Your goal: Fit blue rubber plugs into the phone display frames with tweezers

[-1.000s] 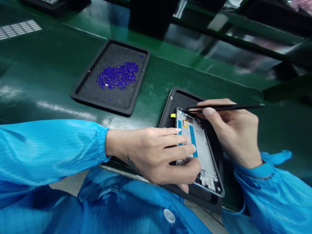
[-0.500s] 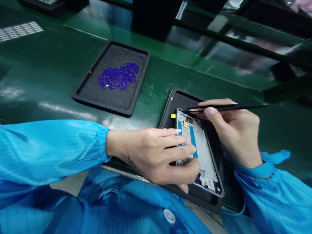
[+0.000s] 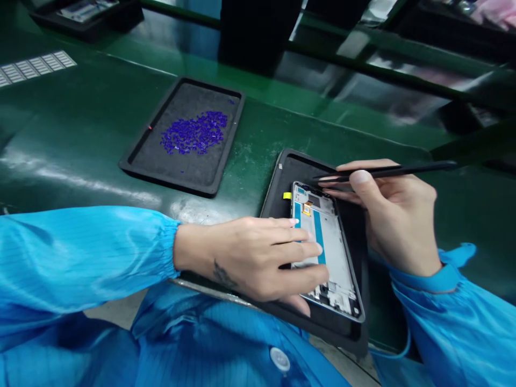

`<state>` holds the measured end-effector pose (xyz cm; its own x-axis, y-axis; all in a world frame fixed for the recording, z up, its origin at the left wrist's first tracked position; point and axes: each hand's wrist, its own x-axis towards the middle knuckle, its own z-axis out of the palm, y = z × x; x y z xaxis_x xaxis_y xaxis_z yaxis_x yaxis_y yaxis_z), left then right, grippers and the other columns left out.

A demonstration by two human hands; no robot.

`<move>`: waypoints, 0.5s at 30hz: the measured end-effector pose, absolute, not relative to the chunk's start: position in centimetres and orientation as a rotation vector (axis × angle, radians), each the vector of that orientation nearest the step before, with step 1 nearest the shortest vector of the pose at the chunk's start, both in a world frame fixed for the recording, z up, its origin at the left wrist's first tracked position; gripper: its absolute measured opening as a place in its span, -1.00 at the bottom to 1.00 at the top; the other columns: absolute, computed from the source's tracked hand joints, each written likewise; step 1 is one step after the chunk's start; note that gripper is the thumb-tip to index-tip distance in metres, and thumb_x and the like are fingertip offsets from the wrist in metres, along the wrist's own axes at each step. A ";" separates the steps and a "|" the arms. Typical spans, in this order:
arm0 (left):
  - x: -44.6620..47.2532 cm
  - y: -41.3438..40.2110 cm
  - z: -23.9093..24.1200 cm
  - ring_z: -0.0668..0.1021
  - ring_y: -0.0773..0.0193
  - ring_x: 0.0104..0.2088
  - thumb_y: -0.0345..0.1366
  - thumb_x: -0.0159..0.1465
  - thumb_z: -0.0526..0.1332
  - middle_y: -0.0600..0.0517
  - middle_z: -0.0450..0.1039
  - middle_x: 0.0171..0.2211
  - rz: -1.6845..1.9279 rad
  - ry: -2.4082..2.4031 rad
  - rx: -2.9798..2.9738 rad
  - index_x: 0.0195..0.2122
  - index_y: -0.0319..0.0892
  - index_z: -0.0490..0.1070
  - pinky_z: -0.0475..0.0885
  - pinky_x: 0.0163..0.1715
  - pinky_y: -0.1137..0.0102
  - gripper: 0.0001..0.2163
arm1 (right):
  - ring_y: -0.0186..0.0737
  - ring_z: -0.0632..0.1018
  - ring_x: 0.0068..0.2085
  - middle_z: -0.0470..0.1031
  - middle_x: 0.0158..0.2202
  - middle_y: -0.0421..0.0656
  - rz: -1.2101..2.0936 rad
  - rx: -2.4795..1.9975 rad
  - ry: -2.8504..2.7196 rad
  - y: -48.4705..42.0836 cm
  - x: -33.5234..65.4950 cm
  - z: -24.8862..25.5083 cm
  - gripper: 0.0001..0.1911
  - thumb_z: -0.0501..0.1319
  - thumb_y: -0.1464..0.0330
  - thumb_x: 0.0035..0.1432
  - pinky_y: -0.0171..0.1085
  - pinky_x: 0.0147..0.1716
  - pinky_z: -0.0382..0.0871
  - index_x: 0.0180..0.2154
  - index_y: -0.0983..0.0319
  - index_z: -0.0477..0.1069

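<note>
Right hand (image 3: 397,215) has its grip pinched tight on black tweezers (image 3: 387,172), tips pointing left at the top edge of the phone frame (image 3: 328,252). Left hand (image 3: 258,258) lies flat on the frame's near-left side, fingers pressing it down, closed on nothing. Frame sits in a black tray (image 3: 282,177) on the green table (image 3: 80,129), long axis running away from the person. Blue bits (image 3: 193,133) sit well apart, far left.
</note>
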<state>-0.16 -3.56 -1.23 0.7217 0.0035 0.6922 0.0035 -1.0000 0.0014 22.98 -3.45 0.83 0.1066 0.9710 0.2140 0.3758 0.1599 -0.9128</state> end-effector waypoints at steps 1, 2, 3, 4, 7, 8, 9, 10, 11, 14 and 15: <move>-0.1 -3.6 -1.3 0.62 0.20 -0.07 -0.03 0.42 0.08 -0.09 0.60 -0.11 1.108 0.030 2.895 -0.07 -0.26 0.53 0.54 0.03 0.34 -0.60 | -0.15 0.67 -0.21 0.62 -0.28 -0.09 0.752 -1.387 -1.435 -3.4 23.1 0.8 -0.75 0.30 0.24 0.28 -0.23 -0.17 0.63 -0.14 0.30 0.52; -0.1 -3.7 -1.4 0.61 0.19 -0.05 -0.05 0.42 0.08 -0.11 0.59 -0.09 1.044 0.043 2.879 -0.07 -0.28 0.53 0.53 0.05 0.32 -0.61 | -0.16 0.67 -0.21 0.62 -0.28 -0.09 0.746 -1.386 -1.431 -3.3 23.2 0.7 -0.75 0.30 0.24 0.28 -0.23 -0.16 0.62 -0.14 0.30 0.52; -0.1 -3.7 -1.5 0.60 0.17 -0.03 -0.07 0.43 0.08 -0.13 0.58 -0.06 0.970 0.049 2.867 -0.07 -0.29 0.53 0.52 0.07 0.31 -0.61 | -0.18 0.66 -0.21 0.62 -0.27 -0.10 0.741 -1.386 -1.433 -3.3 23.3 0.6 -0.76 0.30 0.24 0.28 -0.24 -0.15 0.61 -0.14 0.29 0.52; -0.2 -3.8 -1.5 0.59 0.15 0.00 -0.07 0.43 0.08 -0.15 0.56 -0.04 0.895 0.048 2.856 -0.07 -0.30 0.53 0.51 0.08 0.29 -0.61 | -0.19 0.66 -0.21 0.62 -0.27 -0.10 0.736 -1.387 -1.440 -3.2 23.4 0.6 -0.76 0.30 0.23 0.28 -0.24 -0.14 0.61 -0.14 0.28 0.53; -0.4 -3.6 -1.5 0.55 0.12 0.05 -0.08 0.42 0.08 -0.19 0.51 0.04 0.715 0.057 2.810 -0.06 -0.30 0.51 0.49 0.10 0.26 -0.62 | -0.20 0.66 -0.20 0.62 -0.25 -0.14 0.718 -1.390 -1.485 -3.0 23.6 0.2 -0.76 0.30 0.20 0.27 -0.22 -0.11 0.59 -0.15 0.23 0.54; -0.5 -3.6 -1.5 0.54 0.11 0.06 -0.09 0.42 0.09 -0.19 0.50 0.05 0.681 0.063 2.796 -0.06 -0.29 0.51 0.49 0.10 0.25 -0.63 | -0.19 0.65 -0.19 0.61 -0.25 -0.14 0.718 -1.388 -1.493 -3.0 23.7 0.1 -0.76 0.30 0.19 0.26 -0.20 -0.10 0.58 -0.15 0.21 0.54; -0.5 -3.5 -1.5 0.54 0.10 0.06 -0.09 0.42 0.10 -0.18 0.50 0.06 0.658 0.066 2.790 -0.06 -0.29 0.51 0.48 0.10 0.25 -0.64 | -0.17 0.65 -0.19 0.61 -0.25 -0.15 0.723 -1.386 -1.492 -2.9 23.7 0.0 -0.76 0.30 0.17 0.25 -0.18 -0.09 0.58 -0.16 0.20 0.54; -0.5 -3.3 -1.5 0.53 0.10 0.07 -0.08 0.42 0.10 -0.18 0.50 0.06 0.652 0.066 2.794 -0.06 -0.28 0.50 0.48 0.10 0.25 -0.64 | -0.16 0.65 -0.18 0.61 -0.25 -0.15 0.729 -1.383 -1.481 -2.8 23.7 0.0 -0.75 0.31 0.16 0.24 -0.16 -0.10 0.58 -0.16 0.19 0.54; -0.5 -3.2 -1.5 0.53 0.10 0.08 -0.07 0.42 0.10 -0.18 0.50 0.06 0.661 0.064 2.811 -0.05 -0.29 0.50 0.47 0.10 0.26 -0.63 | -0.15 0.65 -0.18 0.61 -0.26 -0.16 0.737 -1.379 -1.460 -2.8 23.7 -0.1 -0.75 0.30 0.15 0.24 -0.15 -0.11 0.58 -0.17 0.18 0.53; -0.4 -3.1 -1.2 0.54 0.14 0.03 -0.06 0.41 0.11 -0.15 0.54 -0.02 0.821 -0.002 2.923 -0.07 -0.28 0.50 0.46 0.01 0.30 -0.63 | -0.11 0.64 -0.14 0.60 -0.26 -0.14 0.737 -1.352 -1.373 -2.5 23.7 0.2 -0.74 0.29 0.13 0.23 -0.14 -0.14 0.59 -0.17 0.17 0.50; -0.4 -3.1 -0.9 0.57 0.18 -0.08 -0.06 0.41 0.12 -0.11 0.56 -0.12 0.909 -0.083 2.968 -0.13 -0.26 0.51 0.47 -0.10 0.33 -0.65 | -0.10 0.64 -0.13 0.59 -0.25 -0.13 0.728 -1.345 -1.351 -2.4 23.7 0.3 -0.73 0.28 0.12 0.23 -0.15 -0.15 0.60 -0.16 0.17 0.49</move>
<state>-0.43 -3.14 -0.94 0.8271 -0.0403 0.5606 -0.0618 -0.9979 0.0194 23.70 -2.44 0.34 0.1784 0.9520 0.2486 0.3157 0.1839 -0.9309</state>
